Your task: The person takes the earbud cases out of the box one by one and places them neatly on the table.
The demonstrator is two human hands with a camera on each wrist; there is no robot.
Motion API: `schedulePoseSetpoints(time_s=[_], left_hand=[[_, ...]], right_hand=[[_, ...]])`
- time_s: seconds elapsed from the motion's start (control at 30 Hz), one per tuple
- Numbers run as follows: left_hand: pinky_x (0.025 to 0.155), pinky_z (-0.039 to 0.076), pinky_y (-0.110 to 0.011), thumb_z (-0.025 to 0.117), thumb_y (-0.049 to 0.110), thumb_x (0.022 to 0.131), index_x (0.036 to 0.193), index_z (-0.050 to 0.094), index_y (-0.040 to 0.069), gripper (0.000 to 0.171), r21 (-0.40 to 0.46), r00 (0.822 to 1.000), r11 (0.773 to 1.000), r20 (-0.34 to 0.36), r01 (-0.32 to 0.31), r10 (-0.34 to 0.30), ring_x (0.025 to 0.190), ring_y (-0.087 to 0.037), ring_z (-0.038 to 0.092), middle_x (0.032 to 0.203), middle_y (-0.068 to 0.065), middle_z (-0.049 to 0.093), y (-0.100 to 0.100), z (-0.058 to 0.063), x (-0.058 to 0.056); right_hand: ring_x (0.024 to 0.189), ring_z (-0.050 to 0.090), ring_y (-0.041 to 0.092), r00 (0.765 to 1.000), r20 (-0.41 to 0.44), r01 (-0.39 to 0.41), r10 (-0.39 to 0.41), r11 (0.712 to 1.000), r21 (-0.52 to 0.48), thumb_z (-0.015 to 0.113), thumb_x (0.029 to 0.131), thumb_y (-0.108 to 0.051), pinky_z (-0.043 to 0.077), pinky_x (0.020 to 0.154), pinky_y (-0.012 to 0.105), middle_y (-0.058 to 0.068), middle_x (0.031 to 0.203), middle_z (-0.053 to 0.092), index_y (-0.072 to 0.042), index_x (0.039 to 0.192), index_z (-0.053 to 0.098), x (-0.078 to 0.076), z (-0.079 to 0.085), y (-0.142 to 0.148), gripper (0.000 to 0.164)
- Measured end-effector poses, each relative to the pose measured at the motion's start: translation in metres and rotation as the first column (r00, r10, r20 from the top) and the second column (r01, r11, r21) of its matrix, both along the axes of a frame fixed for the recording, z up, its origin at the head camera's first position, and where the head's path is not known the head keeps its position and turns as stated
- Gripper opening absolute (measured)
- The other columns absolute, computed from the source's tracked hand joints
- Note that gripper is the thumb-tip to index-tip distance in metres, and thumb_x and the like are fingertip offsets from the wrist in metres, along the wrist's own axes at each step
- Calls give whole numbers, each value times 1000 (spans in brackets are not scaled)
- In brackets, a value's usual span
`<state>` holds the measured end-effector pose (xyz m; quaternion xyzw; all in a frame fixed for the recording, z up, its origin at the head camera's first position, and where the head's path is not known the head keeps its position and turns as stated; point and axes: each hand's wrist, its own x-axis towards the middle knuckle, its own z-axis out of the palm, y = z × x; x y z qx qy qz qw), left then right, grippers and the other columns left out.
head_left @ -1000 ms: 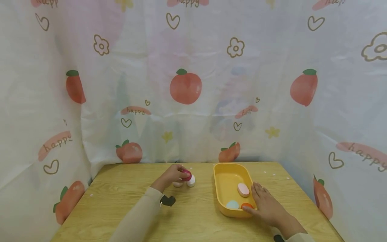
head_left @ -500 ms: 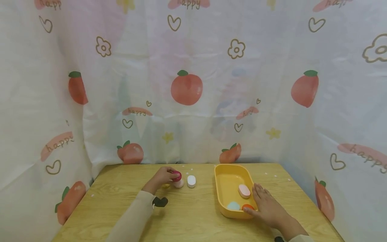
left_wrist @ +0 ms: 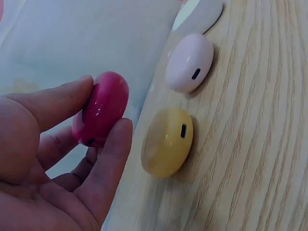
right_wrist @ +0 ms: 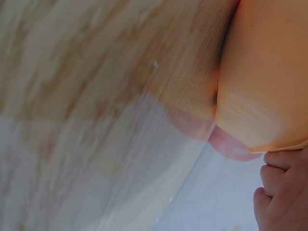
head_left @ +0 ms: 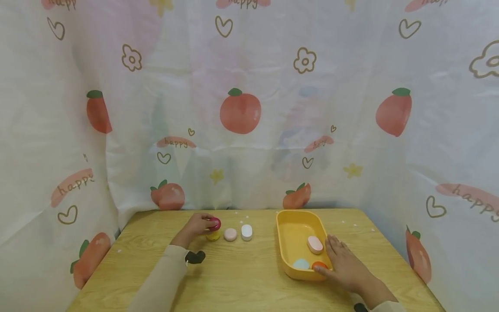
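Observation:
My left hand [head_left: 196, 226] pinches a magenta earbud case [left_wrist: 103, 108] between thumb and fingers, held up off the table. Just below it on the wood lies a yellow earbud case [left_wrist: 167, 142], its charging port showing in the left wrist view. To the right in the head view, a pale pink case [head_left: 230, 235] and a white case [head_left: 247, 232] complete a row. With fingers straight, my right hand [head_left: 347, 264] rests against the right side of a yellow tray [head_left: 294, 229], thumb over the near corner. Inside are a pink case [head_left: 315, 245], a mint item [head_left: 301, 264] and an orange item [head_left: 319, 264], the last two partly hidden.
The wooden table [head_left: 234, 277] carries small white specks near its far edge. A patterned cloth curtain [head_left: 249, 173] hangs behind and along both sides of it.
My left hand has moved left with the magenta case, from in front of the white case, past the pale pink one, to above the yellow one. My right hand and the tray stay put.

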<state>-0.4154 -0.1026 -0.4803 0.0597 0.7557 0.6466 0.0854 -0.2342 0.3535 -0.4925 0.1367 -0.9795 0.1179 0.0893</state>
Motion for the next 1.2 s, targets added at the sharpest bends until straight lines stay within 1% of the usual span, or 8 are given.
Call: schedulePoseSetpoints(time_s=[0.1, 0.4, 0.57, 0.63, 0.8, 0.9, 1.1, 1.2], left_hand=[[85, 55, -46, 63, -3, 92, 119, 54, -16, 31, -8, 1000, 1000, 12, -3, 3, 98, -34, 63, 110, -27, 60, -7, -1, 1], [83, 55, -45, 65, -2, 91, 114, 57, -16, 29, -46, 999, 998, 31, -42, 43, 94, -31, 64, 108, -27, 60, -29, -8, 0], [82, 56, -45, 67, 0, 90, 114, 57, -16, 30, -88, 999, 995, 23, -43, 45, 95, -34, 63, 108, -27, 59, -33, -11, -1], [82, 56, -44, 67, 0, 90, 114, 57, -16, 31, -91, 999, 995, 25, -44, 46, 96, -36, 62, 108, -27, 59, -33, -11, -2], [80, 57, -43, 66, -1, 90, 115, 56, -16, 31, -119, 998, 991, 13, -63, 65, 94, -34, 63, 108, -27, 59, -38, -9, 1], [78, 58, -40, 67, -2, 89, 112, 59, -14, 28, -173, 996, 981, -7, -86, 86, 92, -30, 62, 107, -26, 59, -41, -10, 3], [75, 58, -38, 68, -4, 88, 110, 59, -15, 27, -183, 994, 978, 16, -104, 109, 89, -28, 63, 109, -27, 58, -47, -13, 2], [73, 59, -37, 70, -2, 87, 109, 60, -14, 27, -233, 994, 967, 0, -102, 105, 87, -26, 63, 108, -26, 59, -48, -15, 1]], right_hand=[[141, 17, 44, 1000, -14, -7, 7, 1000, 10, 54, 93, -59, 17, 112, 59, 29, 153, 22, 13, 144, 32, 0, 1, 0, 91], [141, 18, 44, 1000, -8, -23, 23, 1000, 8, 55, 93, -58, 18, 111, 60, 28, 153, 23, 13, 144, 33, -2, 3, -4, 90], [142, 17, 44, 1000, 0, -14, 14, 1000, 17, 55, 93, -58, 16, 112, 59, 28, 153, 22, 13, 144, 32, -1, 5, -4, 90], [141, 17, 44, 1000, -1, -14, 14, 1000, 18, 55, 93, -58, 17, 112, 60, 28, 154, 22, 13, 144, 32, -1, 5, -3, 90], [141, 18, 45, 1000, -13, -20, 20, 1000, 22, 56, 93, -57, 17, 111, 60, 29, 153, 23, 13, 143, 33, 0, 4, -1, 89], [141, 19, 45, 1000, -20, -23, 24, 999, 34, 56, 93, -56, 17, 111, 60, 29, 153, 24, 13, 143, 33, 0, 4, -2, 88], [140, 20, 45, 999, -31, -30, 33, 997, 75, 54, 94, -57, 18, 111, 60, 29, 152, 25, 13, 143, 34, 1, 5, -1, 88], [140, 20, 45, 999, -36, -30, 34, 995, 90, 53, 94, -58, 18, 111, 60, 30, 152, 25, 13, 143, 34, 0, 6, 0, 89]])
